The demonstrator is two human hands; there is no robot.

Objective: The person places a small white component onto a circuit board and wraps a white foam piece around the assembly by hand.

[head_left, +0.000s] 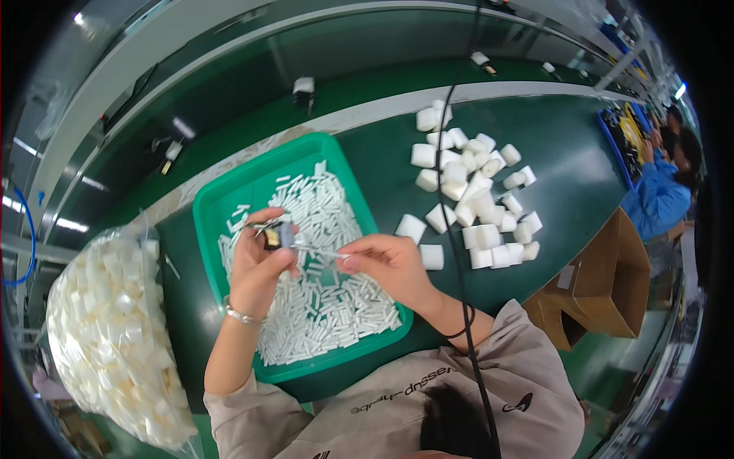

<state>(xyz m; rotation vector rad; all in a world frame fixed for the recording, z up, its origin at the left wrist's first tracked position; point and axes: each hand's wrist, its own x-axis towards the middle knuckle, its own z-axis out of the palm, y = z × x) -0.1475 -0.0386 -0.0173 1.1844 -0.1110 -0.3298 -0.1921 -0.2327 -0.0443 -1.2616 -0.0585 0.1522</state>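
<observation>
Over the green tray (201,222) both my hands are closed. My left hand (256,268) grips a small component (281,236), grey with a yellowish, copper-like part, between thumb and fingers. Thin pale leads run from it toward my right hand (394,264). The thumb and forefinger of that hand pinch a thin white strand (327,252); whether it is a lead or a slim tube is too small to tell. Beneath the hands, many short white tubes (336,321) lie loose in the tray.
White foam-like cylinders (478,191) are heaped on the green table right of the tray. A full clear bag (115,329) of similar pieces stands left. A black cable (456,252) hangs across the view. Beyond are a conveyor (367,69), cardboard box (600,287) and blue-clothed co-worker (657,195).
</observation>
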